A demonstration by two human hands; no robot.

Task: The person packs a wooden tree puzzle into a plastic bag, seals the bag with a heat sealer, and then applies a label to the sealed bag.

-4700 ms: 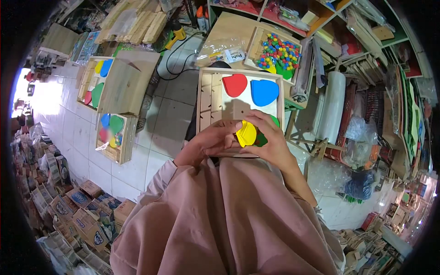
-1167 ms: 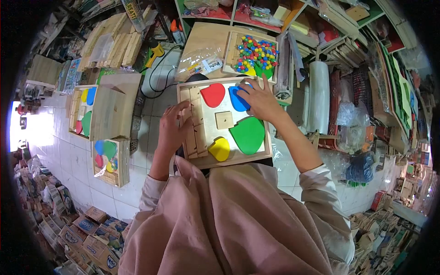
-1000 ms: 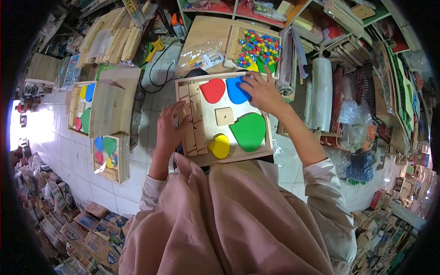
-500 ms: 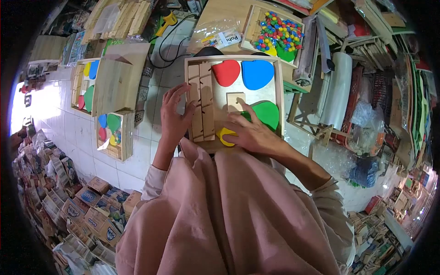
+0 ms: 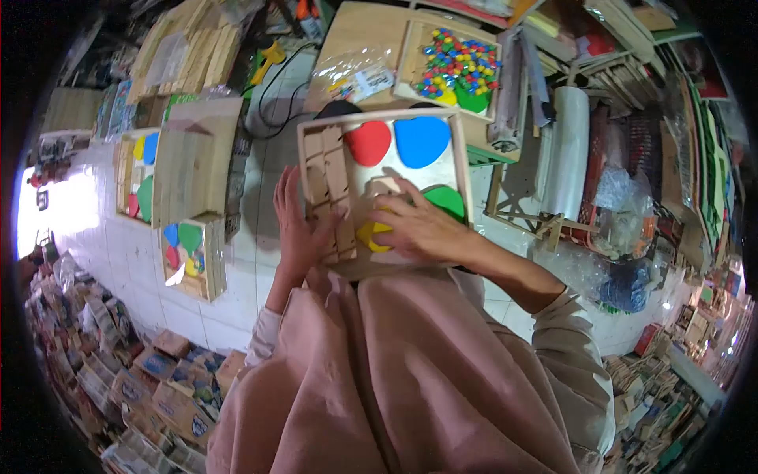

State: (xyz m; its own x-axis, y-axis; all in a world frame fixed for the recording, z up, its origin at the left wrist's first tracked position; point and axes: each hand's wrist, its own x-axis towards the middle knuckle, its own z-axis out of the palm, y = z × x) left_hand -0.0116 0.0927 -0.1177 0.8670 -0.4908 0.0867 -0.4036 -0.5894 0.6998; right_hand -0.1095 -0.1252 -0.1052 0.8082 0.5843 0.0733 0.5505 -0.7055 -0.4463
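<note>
A shallow wooden tray (image 5: 464, 174) lies before my lap. My left hand (image 5: 296, 229) is at its left side, fingers spread, thumb against the slotted wooden strips (image 5: 335, 162). My right hand (image 5: 426, 229) bends its fingers over a small light wooden block (image 5: 384, 186), partly covering it. Beneath that hand a yellow piece (image 5: 367, 235) shows in part, with a green piece (image 5: 448, 201) beside it. A red rounded piece (image 5: 369, 143) and a blue one (image 5: 423, 142) lie along the tray's far side.
Behind stands a table with a tray of coloured beads (image 5: 462, 63) and a plastic packet (image 5: 371, 81). Similar trays, one nearer (image 5: 207, 261), stand on the left. A yellow tool (image 5: 272, 57) and its cable lie on the tiled floor. Cardboard boxes (image 5: 181, 403) crowd the lower left.
The view has shifted, so the tray appears lower and further left. My right fingers have curled further over the wooden block. My left hand stays at the tray's left side.
</note>
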